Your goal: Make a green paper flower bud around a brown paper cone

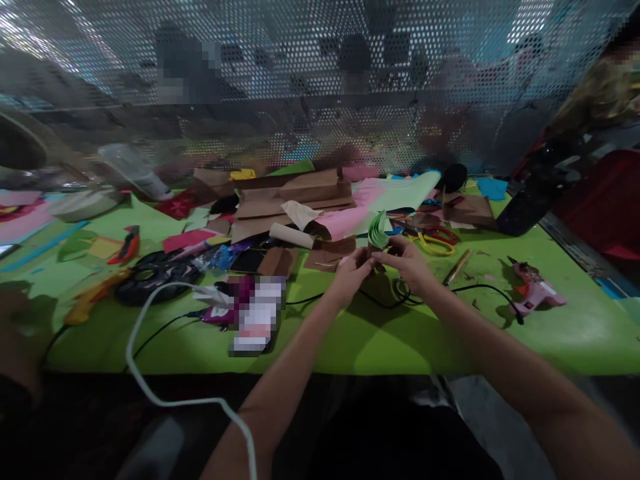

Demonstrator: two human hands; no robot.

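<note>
Pinching green paper [379, 231] with left hand [354, 269] and right hand [409, 264]; can't read label [549, 288] on pink glue gun [528, 304], right of paper.

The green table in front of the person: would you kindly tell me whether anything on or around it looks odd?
Yes, the white cable looks out of place: it loops down past the front edge of the green table and crosses the left forearm in this view, so it might snag.

the site is a craft workshop: a green desk [380, 347] carries brown paper sheets [295, 200], scissors [434, 251] and cables [480, 287].
</note>
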